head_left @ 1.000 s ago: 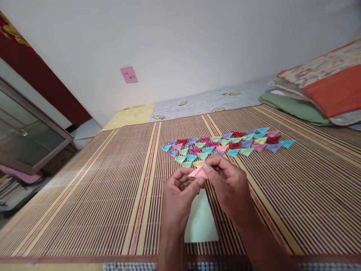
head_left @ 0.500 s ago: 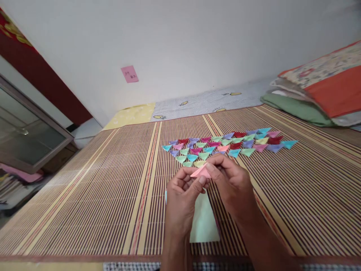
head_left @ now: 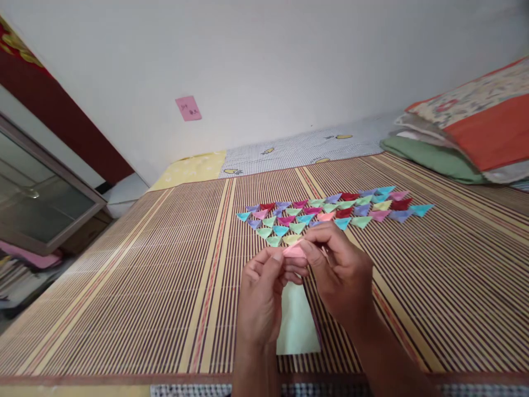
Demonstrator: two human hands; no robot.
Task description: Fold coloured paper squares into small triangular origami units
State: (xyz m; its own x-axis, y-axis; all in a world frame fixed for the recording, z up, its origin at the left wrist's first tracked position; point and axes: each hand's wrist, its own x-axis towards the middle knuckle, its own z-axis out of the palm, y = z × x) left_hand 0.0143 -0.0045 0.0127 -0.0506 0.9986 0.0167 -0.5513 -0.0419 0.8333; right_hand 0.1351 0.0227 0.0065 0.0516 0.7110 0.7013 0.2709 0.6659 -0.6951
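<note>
A small pink folded paper triangle [head_left: 294,250] is pinched between my two hands above the mat. My left hand [head_left: 262,292] grips its left corner between thumb and forefinger. The thumb and fingers of my right hand [head_left: 341,270] close on its right side. Below the hands lies a pale green paper sheet [head_left: 298,325], its upper end partly covered by my left fingers. Beyond them, several folded paper triangles [head_left: 306,219] in green, blue, purple, red, pink and yellow lie in rows; my right hand hides part of the nearest ones.
A striped bamboo mat [head_left: 157,286] covers the bed. At the right back rest folded bedding [head_left: 433,160] and a floral-and-orange pillow [head_left: 491,132]. A pink note [head_left: 188,108] is stuck on the wall. To the left stands a glass-fronted cabinet [head_left: 41,193].
My left thumb has moved up from the triangle's lower edge to its left corner. The pink triangle now looks flatter and is more covered by the fingers.
</note>
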